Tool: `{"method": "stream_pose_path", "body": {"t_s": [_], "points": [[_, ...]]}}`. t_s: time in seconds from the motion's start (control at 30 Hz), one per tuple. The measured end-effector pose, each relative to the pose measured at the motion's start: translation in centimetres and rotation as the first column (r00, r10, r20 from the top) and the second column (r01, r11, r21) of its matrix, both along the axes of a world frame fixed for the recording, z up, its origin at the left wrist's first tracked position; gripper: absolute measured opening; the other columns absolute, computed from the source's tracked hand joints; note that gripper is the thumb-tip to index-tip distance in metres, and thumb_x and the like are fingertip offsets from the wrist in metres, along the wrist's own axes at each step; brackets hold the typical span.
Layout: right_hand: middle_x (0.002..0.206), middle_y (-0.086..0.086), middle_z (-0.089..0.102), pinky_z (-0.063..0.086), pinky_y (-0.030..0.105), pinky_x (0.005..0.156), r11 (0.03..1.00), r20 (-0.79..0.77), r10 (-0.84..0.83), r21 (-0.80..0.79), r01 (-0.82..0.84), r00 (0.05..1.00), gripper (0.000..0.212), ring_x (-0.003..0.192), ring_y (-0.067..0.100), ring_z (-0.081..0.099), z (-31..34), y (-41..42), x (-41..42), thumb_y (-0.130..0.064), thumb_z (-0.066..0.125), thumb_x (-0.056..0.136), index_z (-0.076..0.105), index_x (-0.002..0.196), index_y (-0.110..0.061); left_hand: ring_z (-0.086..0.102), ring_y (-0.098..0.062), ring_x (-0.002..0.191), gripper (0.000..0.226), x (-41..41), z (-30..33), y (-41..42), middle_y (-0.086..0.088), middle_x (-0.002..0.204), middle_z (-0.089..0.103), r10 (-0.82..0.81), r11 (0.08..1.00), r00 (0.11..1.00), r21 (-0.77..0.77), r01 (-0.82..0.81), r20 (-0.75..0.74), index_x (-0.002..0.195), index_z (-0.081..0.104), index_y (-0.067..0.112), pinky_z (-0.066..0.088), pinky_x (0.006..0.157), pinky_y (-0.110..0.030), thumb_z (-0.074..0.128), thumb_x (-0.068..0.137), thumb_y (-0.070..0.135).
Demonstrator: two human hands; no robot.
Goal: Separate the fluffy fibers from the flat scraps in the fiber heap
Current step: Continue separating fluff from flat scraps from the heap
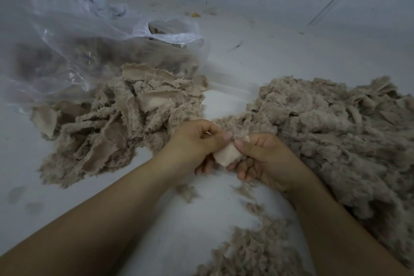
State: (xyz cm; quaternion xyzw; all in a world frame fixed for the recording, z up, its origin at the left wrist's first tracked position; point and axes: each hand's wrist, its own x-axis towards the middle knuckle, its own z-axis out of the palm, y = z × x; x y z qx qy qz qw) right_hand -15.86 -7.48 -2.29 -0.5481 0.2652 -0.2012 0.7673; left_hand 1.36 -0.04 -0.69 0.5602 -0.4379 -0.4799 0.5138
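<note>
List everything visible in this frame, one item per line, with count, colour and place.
Flat scrap pile: one, beige, centre left.
Fluffy fiber heap: one, grey-beige, right.
Loose tufts: several, grey-beige, bottom centre.
Plastic bag: one, clear, upper left, partly filled with scraps.
Floor: whitish, with dark specks.
Held scrap: one, pale beige, between both hands.
Left hand: pinches the held scrap.
Right hand: pinches the held scrap.
</note>
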Motion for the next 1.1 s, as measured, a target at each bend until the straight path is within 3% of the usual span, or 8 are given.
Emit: {"method": "stream_pose_path", "body": {"t_s": [0.13,0.23,0.33,0.5,0.57,0.77,0.9,1.1], "points": [[0.068,0.017,0.069,0.048,0.02,0.038,0.988,0.032,-0.147,0.042,0.145,0.989,0.036,0.043,0.015,0.061,0.0,-0.2,0.1,-0.03,0.053,0.091,0.069,0.09,0.002,0.045,-0.018,0.03,0.025,1.2,0.0,-0.6,-0.004,0.044,0.056,0.255,0.967,0.938,-0.038,-0.254,0.234,0.068,0.058,0.012,0.03,0.03,-0.018,0.064,0.092,0.007],[0.072,0.016,0.072,0.051,0.021,0.041,0.973,0.032,-0.224,0.072,0.221,0.974,0.035,0.048,0.016,0.065,0.0,-0.6,0.2,-0.025,0.044,0.1,0.063,0.104,0.004,0.057,-0.027,0.053,0.012,4.2,0.2,-1.0,-0.01,0.063,0.06,0.431,0.897,0.609,-0.243,-0.369,0.666,0.079,0.057,0.007,0.042,0.044,-0.032,0.065,0.088,0.008],[0.094,0.016,0.075,0.057,0.026,0.05,0.968,0.013,-0.235,0.091,0.233,0.972,0.032,0.065,0.022,0.073,-0.1,-0.6,0.7,-0.02,0.041,0.103,0.062,0.111,0.002,0.057,-0.037,0.058,0.016,5.2,0.3,-0.2,-0.019,0.088,0.058,0.353,0.917,0.062,-0.332,-0.219,0.934,0.092,0.054,0.002,0.021,0.042,-0.027,0.065,0.081,0.001],[0.11,0.014,0.072,0.05,0.021,0.045,0.946,0.031,-0.316,0.091,0.312,0.948,0.026,0.066,0.02,0.072,-0.5,-0.8,0.9,-0.017,0.044,0.103,0.063,0.113,-0.001,0.053,-0.028,0.055,0.006,1.9,-0.3,1.9,-0.012,0.07,0.055,0.436,0.876,-0.188,-0.368,0.31,0.88,0.072,0.06,0.008,0.031,0.043,-0.03,0.059,0.07,0.003],[0.106,0.014,0.074,0.039,0.017,0.039,0.936,0.026,-0.351,0.012,0.351,0.936,0.024,0.055,0.014,0.066,-0.6,-1.0,0.8,-0.014,0.044,0.103,0.065,0.108,-0.003,0.053,-0.026,0.055,0.012,0.3,-0.8,2.8,-0.009,0.066,0.054,0.424,0.867,-0.176,-0.342,0.363,0.888,0.07,0.061,0.01,0.033,0.045,-0.03,0.051,0.073,0.004],[0.083,0.015,0.074,0.033,0.017,0.036,0.879,0.042,-0.473,-0.046,0.475,0.88,0.022,0.045,0.011,0.054,-0.8,-1.5,0.5,-0.008,0.045,0.102,0.066,0.101,-0.004,0.051,-0.024,0.05,0.011,-3.8,-2.0,2.9,-0.006,0.07,0.053,0.203,0.903,0.082,-0.219,0.369,0.976,0.077,0.061,0.012,0.025,0.04,-0.027,0.053,0.071,0.01],[0.08,0.011,0.074,0.031,0.015,0.035,0.88,0.041,-0.471,-0.056,0.472,0.881,0.023,0.043,0.01,0.054,-0.8,-1.4,0.9,-0.004,0.045,0.101,0.067,0.095,-0.006,0.06,-0.031,0.085,0.029,-1.6,-1.1,-2.1,-0.011,0.11,0.05,0.116,0.99,0.102,-0.124,0.074,0.988,0.113,0.053,0.009,0.043,0.057,-0.037,0.05,0.084,0.005],[0.088,0.005,0.073,0.031,0.016,0.038,0.91,0.114,-0.388,-0.108,0.399,0.915,0.024,0.048,0.01,0.052,-0.9,-1.4,0.7,0.0,0.048,0.098,0.069,0.102,-0.01,0.061,-0.03,0.094,0.029,-1.7,-1.2,-3.4,-0.009,0.116,0.051,0.003,0.985,0.118,-0.023,0.173,0.993,0.118,0.051,0.011,0.044,0.065,-0.038,0.044,0.09,0.007]]}}
